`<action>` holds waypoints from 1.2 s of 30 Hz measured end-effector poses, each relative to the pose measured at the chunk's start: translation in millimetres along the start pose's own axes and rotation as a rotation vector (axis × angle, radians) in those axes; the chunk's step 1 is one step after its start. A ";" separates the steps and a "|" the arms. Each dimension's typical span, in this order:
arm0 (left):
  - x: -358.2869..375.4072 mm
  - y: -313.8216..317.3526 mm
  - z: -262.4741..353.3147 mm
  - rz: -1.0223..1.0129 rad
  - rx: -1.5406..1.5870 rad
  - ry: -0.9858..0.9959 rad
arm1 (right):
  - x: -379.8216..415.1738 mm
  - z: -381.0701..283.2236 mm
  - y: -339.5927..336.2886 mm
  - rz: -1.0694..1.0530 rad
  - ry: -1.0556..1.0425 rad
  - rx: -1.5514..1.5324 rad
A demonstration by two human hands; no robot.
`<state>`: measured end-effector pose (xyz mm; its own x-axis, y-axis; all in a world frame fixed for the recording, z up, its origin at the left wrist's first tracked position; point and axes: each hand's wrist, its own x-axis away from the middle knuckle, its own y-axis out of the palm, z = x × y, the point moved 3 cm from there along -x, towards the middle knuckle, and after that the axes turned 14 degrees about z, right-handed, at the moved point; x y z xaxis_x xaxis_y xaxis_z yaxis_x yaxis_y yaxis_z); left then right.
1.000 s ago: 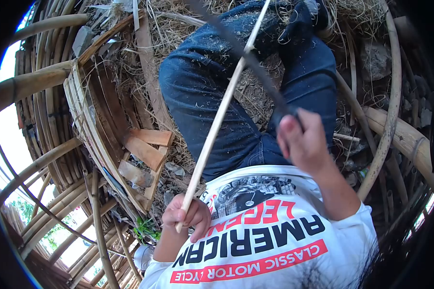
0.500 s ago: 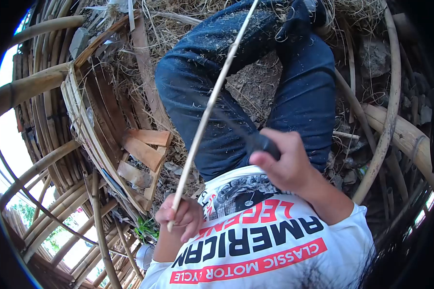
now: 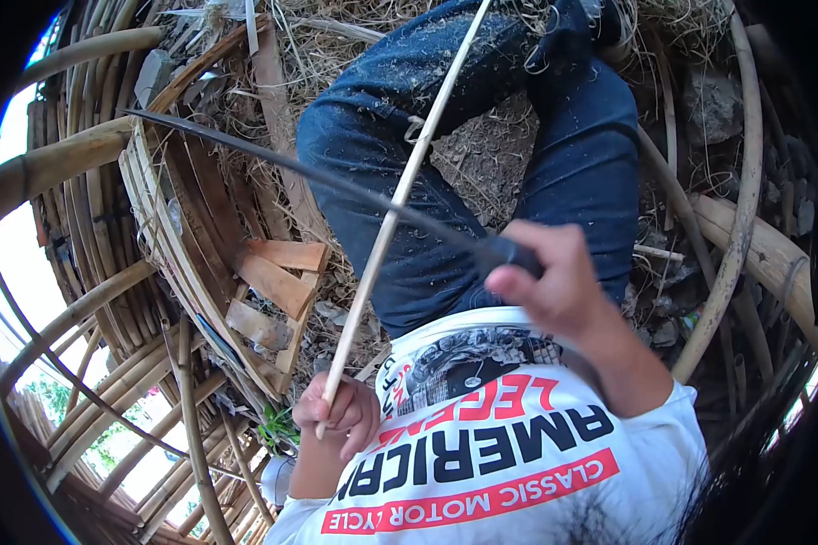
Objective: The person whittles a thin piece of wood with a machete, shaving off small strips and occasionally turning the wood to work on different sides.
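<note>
My left hand [image 3: 341, 411] is closed around the lower end of a long, thin, pale stick [image 3: 364, 291], likely bamboo or wood. The stick slants up across my lap and out of the top of the view. My right hand [image 3: 563, 277] grips the black handle of a long knife [image 3: 273, 162]. Its dark, narrow blade points left and crosses the stick near the middle, with the tip over the wood at the left. A small curled shaving [image 3: 415, 130] shows at the stick above the blade.
I sit with bent legs in dusty jeans [image 3: 573, 182], shavings [image 3: 318, 54] scattered around them. Flat wood pieces [image 3: 277, 289] lie left of my knee. Bamboo poles [image 3: 73, 150] frame the left side, and a thick bamboo pole [image 3: 763, 254] lies at the right.
My right hand has shifted slightly up and right. The knife blade, a faint blur before, now shows clearly across the stick. A curled shaving has appeared at the stick. My left hand keeps its hold.
</note>
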<state>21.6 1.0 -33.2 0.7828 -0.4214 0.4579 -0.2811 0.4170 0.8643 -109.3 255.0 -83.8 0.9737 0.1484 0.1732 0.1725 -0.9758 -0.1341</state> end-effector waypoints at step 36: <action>0.6 -7.6 -13.3 0.171 -0.159 -0.095 | -5.7 6.4 -29.8 0.245 -0.599 0.600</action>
<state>31.6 8.3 -42.2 0.6734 -0.4045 0.6188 -0.3082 0.6071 0.7324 -119.0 284.3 -87.0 0.8790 0.1696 -0.4457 -0.1661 -0.7673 -0.6194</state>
